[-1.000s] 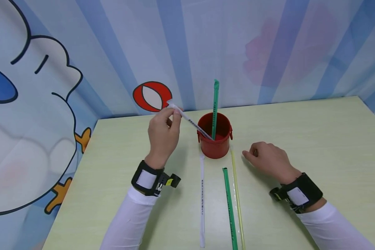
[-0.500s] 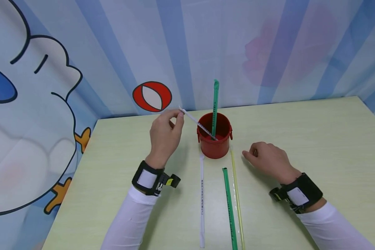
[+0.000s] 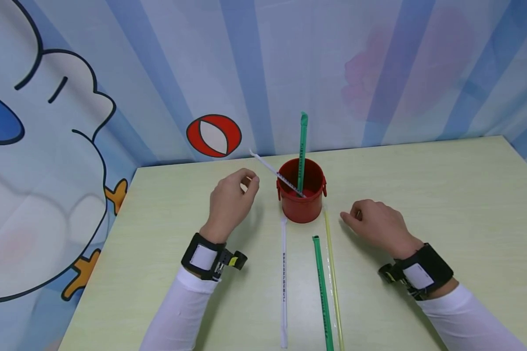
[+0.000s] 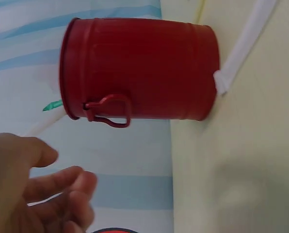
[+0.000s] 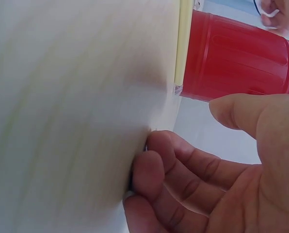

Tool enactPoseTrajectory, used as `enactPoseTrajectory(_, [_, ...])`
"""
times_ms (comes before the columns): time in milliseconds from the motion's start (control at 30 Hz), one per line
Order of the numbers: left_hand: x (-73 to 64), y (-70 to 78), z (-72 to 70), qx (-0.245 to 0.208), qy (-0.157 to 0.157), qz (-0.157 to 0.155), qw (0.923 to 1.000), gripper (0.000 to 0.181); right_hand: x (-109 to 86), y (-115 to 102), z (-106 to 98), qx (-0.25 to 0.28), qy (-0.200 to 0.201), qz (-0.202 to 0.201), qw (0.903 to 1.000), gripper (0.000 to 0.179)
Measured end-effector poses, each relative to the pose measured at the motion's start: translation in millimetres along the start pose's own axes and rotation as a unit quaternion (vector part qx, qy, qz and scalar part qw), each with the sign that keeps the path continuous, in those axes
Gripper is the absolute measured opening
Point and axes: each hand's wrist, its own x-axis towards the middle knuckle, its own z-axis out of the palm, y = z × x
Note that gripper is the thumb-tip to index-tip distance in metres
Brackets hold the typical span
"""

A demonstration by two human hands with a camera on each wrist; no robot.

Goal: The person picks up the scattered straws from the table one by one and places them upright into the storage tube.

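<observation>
A red bucket [image 3: 302,209] with small side handles stands near the back of the table. Inside it, a green wrapped straw [image 3: 303,146] stands upright and a white wrapped straw [image 3: 269,167] leans left over the rim. To the left of the bucket, my left hand [image 3: 232,202] hovers apart from the white straw, its fingers loosely bent and holding nothing; the left wrist view shows a gap between thumb and fingers. My right hand [image 3: 379,226] rests on the table right of the bucket, fingers loosely curled with nothing in them.
In front of the bucket lie a white wrapped straw [image 3: 284,282], a green wrapped straw [image 3: 322,292] and a yellow straw [image 3: 334,282] in clear wrap. A printed striped curtain [image 3: 316,73] hangs behind the pale table [image 3: 443,195].
My left hand has let go of the white straw and drawn down slightly. That straw has slid farther into the bucket and now leans on its rim. The right hand stays put.
</observation>
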Motion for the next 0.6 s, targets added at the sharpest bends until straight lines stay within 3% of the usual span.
enactPoseTrajectory(133, [-1.3, -6.0, 6.8, 0.055, -0.088, -0.024, 0.9942, 0.023, 0.1, 0, 0, 0.0, -0.003, 0.001, 1.0, 0.029])
enactPoseTrajectory(300, [-5.8, -13.2, 14.3, 0.091, -0.196, -0.038, 0.9756, 0.019, 0.5, 0, 0, -0.001, -0.005, 0.002, 1.0, 0.029])
enactPoseTrajectory(400, [-9.5, -16.5, 19.3, 0.093, -0.221, -0.037, 0.9701, 0.02, 0.9, 1, 0, 0.0, -0.004, 0.0, 1.0, 0.029])
enactPoseTrajectory(600, [-15.5, -21.3, 29.7, 0.092, -0.229, -0.025, 0.9688, 0.021, 1.7, 1, 1, -0.002, -0.005, 0.001, 1.0, 0.03])
